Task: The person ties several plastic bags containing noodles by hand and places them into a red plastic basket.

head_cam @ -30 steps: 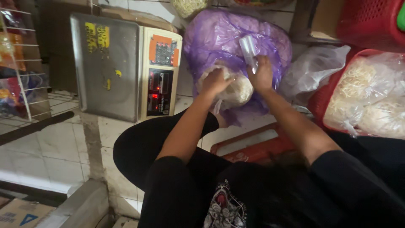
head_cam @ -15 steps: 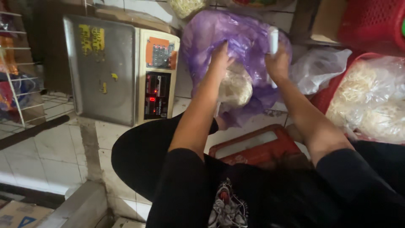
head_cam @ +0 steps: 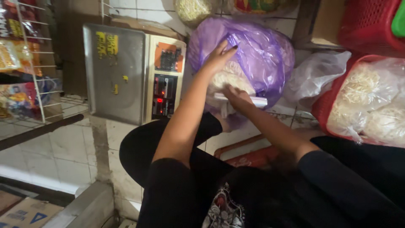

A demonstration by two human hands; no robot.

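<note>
Purple bag (head_cam: 257, 55), one of it, sits on the tiled counter against the wall, just to the right of a single weighing scale (head_cam: 135, 80) with a steel pan and a lit red display. It is a thin, crinkled, see-through plastic bag, bulging and rounded, and pale stringy sprouts (head_cam: 230, 78) show through its open front.

Two hands work at it. The left hand (head_cam: 219, 57) lies against the upper front of the bag with its fingers spread wide and flat, pressing on the plastic rather than closing round anything. The right hand (head_cam: 237, 96) is lower, at the mouth of the bag, its fingers curled shut on a small clear bag (head_cam: 244, 100) that stretches in a pale strip toward the right; the knuckles touch the sprouts just above. How much lies inside that small bag I cannot tell.

To the right stands one red basket (head_cam: 327, 109) holding more pale sprouts under clear plastic, and between it and the purple bag lies one loose, crumpled clear plastic sheet (head_cam: 316, 76). A second red basket (head_cam: 367, 25) sits above at the top right. On the far left a white wire rack (head_cam: 29, 63) holds coloured snack packets.
</note>
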